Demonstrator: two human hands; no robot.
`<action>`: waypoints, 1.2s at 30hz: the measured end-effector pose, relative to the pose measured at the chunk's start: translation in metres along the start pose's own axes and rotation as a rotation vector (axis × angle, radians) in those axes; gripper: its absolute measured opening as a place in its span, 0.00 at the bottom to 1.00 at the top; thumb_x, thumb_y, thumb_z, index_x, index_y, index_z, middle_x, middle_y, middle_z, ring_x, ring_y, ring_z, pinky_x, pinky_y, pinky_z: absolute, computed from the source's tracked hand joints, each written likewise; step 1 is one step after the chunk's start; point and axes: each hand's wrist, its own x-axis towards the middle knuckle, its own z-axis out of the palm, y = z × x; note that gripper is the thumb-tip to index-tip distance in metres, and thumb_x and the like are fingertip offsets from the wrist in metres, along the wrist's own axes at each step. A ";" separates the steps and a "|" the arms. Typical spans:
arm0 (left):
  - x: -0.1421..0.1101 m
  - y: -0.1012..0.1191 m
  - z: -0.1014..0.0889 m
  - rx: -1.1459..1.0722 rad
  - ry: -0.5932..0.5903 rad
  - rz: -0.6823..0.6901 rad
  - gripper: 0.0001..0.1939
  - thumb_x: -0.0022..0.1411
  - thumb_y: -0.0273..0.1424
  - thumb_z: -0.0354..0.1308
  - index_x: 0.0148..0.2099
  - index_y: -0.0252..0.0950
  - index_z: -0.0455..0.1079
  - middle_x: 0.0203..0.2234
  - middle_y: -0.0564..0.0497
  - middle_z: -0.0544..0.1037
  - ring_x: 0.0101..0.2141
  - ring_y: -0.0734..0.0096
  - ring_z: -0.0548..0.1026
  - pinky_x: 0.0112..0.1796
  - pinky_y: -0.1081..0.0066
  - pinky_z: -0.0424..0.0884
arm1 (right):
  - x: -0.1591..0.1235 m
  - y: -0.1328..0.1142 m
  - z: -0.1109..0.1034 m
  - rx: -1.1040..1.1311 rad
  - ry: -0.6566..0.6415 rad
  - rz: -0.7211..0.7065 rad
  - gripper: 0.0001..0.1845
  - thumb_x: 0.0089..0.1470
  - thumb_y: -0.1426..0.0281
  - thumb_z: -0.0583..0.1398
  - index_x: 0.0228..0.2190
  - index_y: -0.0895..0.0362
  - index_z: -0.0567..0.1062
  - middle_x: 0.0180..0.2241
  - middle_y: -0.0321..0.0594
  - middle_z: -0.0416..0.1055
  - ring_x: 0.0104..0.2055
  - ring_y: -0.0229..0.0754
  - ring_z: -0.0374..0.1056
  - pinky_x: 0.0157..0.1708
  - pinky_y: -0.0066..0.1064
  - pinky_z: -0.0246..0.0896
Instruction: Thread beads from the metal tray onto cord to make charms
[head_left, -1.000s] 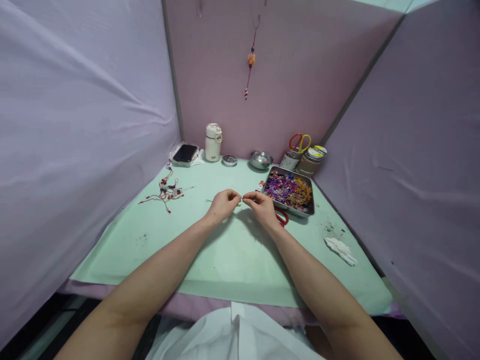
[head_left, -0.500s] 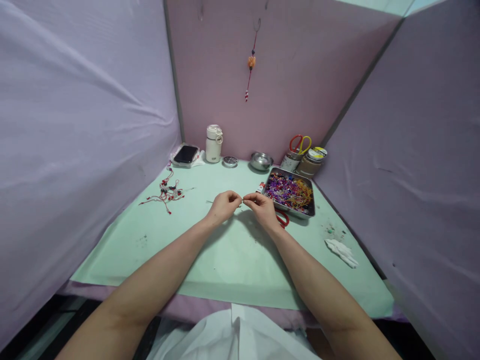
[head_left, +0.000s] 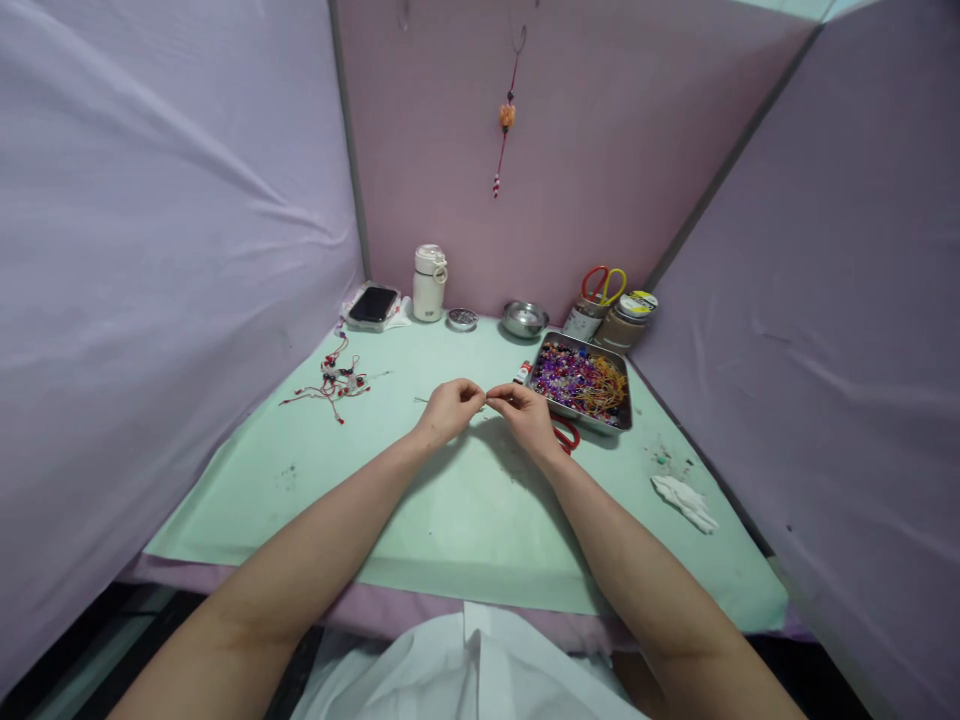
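My left hand [head_left: 452, 408] and my right hand [head_left: 523, 412] meet fingertip to fingertip over the middle of the green-covered table [head_left: 480, 540]. Both are closed in a pinch, and whatever lies between the fingertips is too small to name. A thin dark strand [head_left: 421, 400] shows just left of my left hand. Close by my right hand are red-handled scissors [head_left: 568, 434], partly hidden by the wrist, and a small red-and-white bottle [head_left: 523, 372]. Just beyond sits a metal tray [head_left: 626, 425] full of purple beads and golden cords.
Red beaded cords [head_left: 335, 380] lie at left. Along the back stand a phone [head_left: 373, 305], a white bottle [head_left: 429, 285], a round tin [head_left: 462, 320], a steel bowl [head_left: 525, 320] and jars [head_left: 626, 322]. A white cloth [head_left: 684, 502] lies at right. A beaded pendant [head_left: 507, 117] hangs above.
The view has shifted very slightly, so the background things sit a little higher. Both hands keep the same pinch in the same place.
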 end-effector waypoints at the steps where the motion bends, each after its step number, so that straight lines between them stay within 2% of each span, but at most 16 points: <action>1: 0.000 0.000 0.000 -0.001 -0.002 -0.001 0.09 0.53 0.33 0.53 0.30 0.33 0.71 0.25 0.50 0.76 0.27 0.72 0.71 0.30 0.72 0.62 | 0.000 0.000 0.000 -0.004 -0.001 -0.003 0.08 0.44 0.64 0.63 0.27 0.56 0.77 0.29 0.39 0.75 0.31 0.41 0.69 0.35 0.33 0.64; 9: 0.003 -0.002 0.001 -0.039 0.001 -0.047 0.10 0.51 0.34 0.53 0.30 0.34 0.72 0.23 0.51 0.75 0.26 0.72 0.70 0.29 0.72 0.62 | 0.000 -0.002 0.000 -0.038 0.017 0.003 0.09 0.43 0.64 0.63 0.27 0.56 0.77 0.30 0.40 0.76 0.32 0.42 0.69 0.36 0.34 0.64; 23: 0.003 -0.003 0.000 -0.021 -0.027 -0.019 0.10 0.52 0.33 0.54 0.31 0.33 0.72 0.23 0.51 0.75 0.25 0.72 0.70 0.29 0.72 0.62 | 0.000 -0.001 0.000 -0.021 -0.011 -0.018 0.07 0.45 0.65 0.62 0.27 0.56 0.77 0.30 0.39 0.75 0.33 0.42 0.69 0.36 0.33 0.64; 26: 0.004 -0.003 -0.001 -0.193 -0.071 -0.089 0.09 0.52 0.33 0.55 0.32 0.33 0.71 0.25 0.50 0.76 0.26 0.74 0.71 0.30 0.73 0.65 | 0.000 -0.002 0.000 -0.018 -0.007 -0.003 0.08 0.45 0.64 0.62 0.27 0.56 0.77 0.30 0.40 0.76 0.32 0.42 0.69 0.36 0.33 0.64; 30: 0.005 -0.001 -0.005 -0.543 -0.112 -0.275 0.08 0.53 0.29 0.58 0.37 0.33 0.67 0.29 0.49 0.76 0.29 0.76 0.73 0.33 0.74 0.68 | 0.000 -0.005 -0.001 0.005 0.016 0.015 0.09 0.44 0.64 0.63 0.27 0.56 0.76 0.30 0.39 0.75 0.32 0.41 0.69 0.36 0.33 0.64; 32: 0.005 0.001 -0.008 -0.623 -0.118 -0.328 0.09 0.52 0.27 0.59 0.38 0.33 0.66 0.27 0.49 0.76 0.27 0.78 0.73 0.31 0.75 0.68 | 0.000 -0.006 -0.001 0.021 0.009 0.021 0.08 0.43 0.64 0.63 0.27 0.56 0.76 0.29 0.39 0.75 0.32 0.41 0.69 0.36 0.33 0.64; 36: 0.003 0.002 -0.011 -0.702 -0.194 -0.351 0.09 0.52 0.26 0.62 0.36 0.32 0.66 0.23 0.50 0.75 0.24 0.79 0.71 0.27 0.77 0.65 | 0.000 -0.005 0.000 0.030 0.001 0.017 0.09 0.42 0.63 0.64 0.27 0.55 0.77 0.29 0.38 0.75 0.33 0.41 0.69 0.36 0.33 0.63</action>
